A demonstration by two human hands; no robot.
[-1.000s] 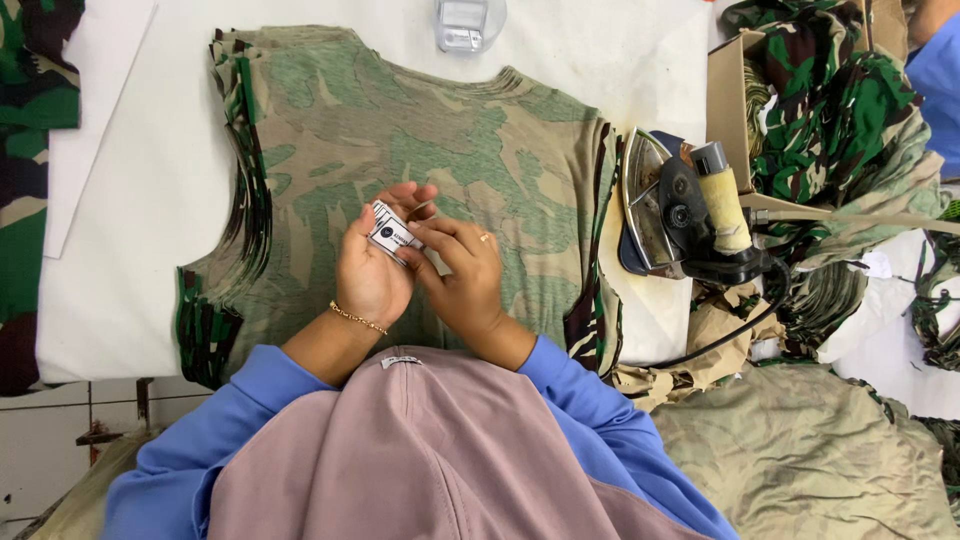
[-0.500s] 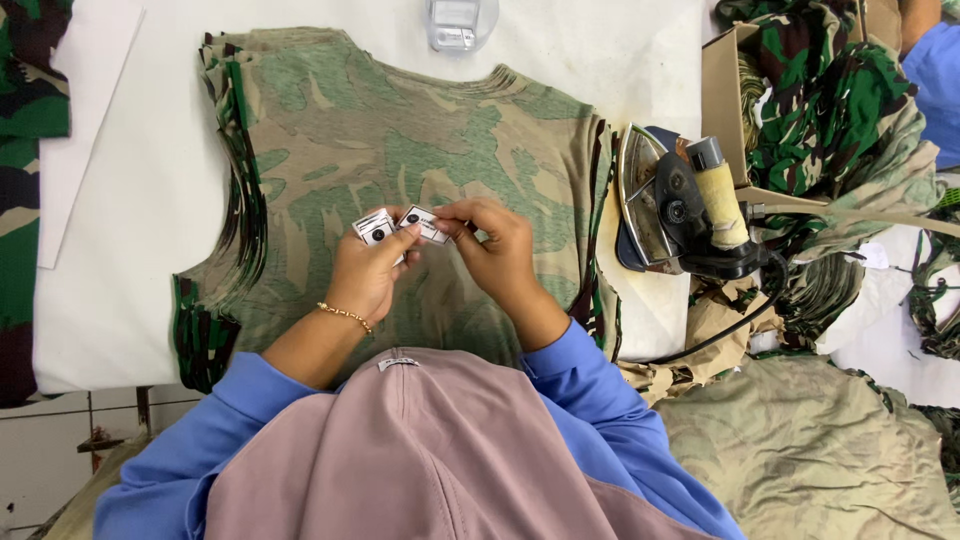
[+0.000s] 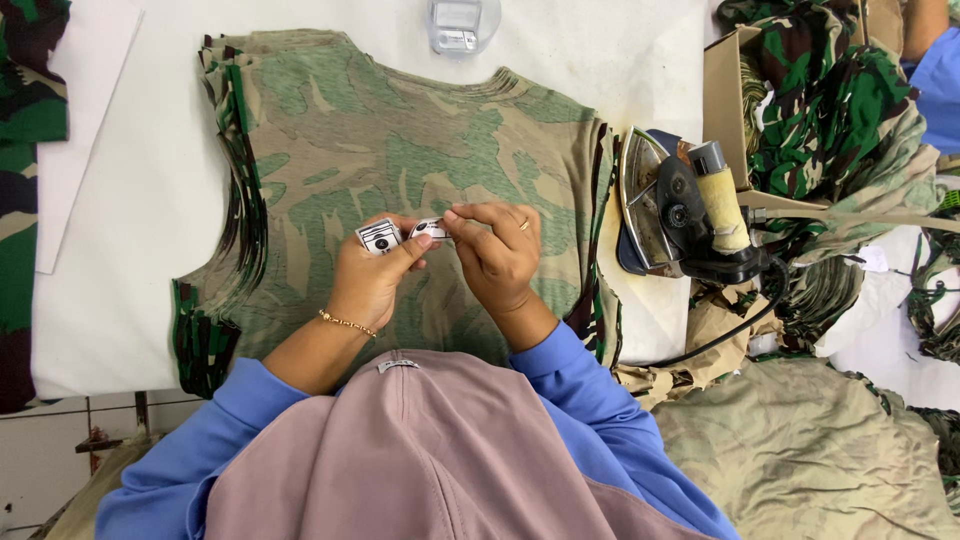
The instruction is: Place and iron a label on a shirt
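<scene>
A white table (image 3: 150, 200) is carrying a stack of camouflage cut pieces (image 3: 400, 170), and an iron (image 3: 680, 210) is resting beside the stack on the right. Over the middle of the stack, the left hand (image 3: 370, 285) is pinching a small bundle of white labels (image 3: 380, 237) between thumb and fingers. The right hand (image 3: 500, 255) is closing its fingertips on one single label (image 3: 430, 229), just beside the bundle.

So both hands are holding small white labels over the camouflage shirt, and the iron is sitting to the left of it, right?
Not quite: the head view shows the iron to the right of the camouflage shirt. The left hand and right hand do hold small white labels over it.
</scene>
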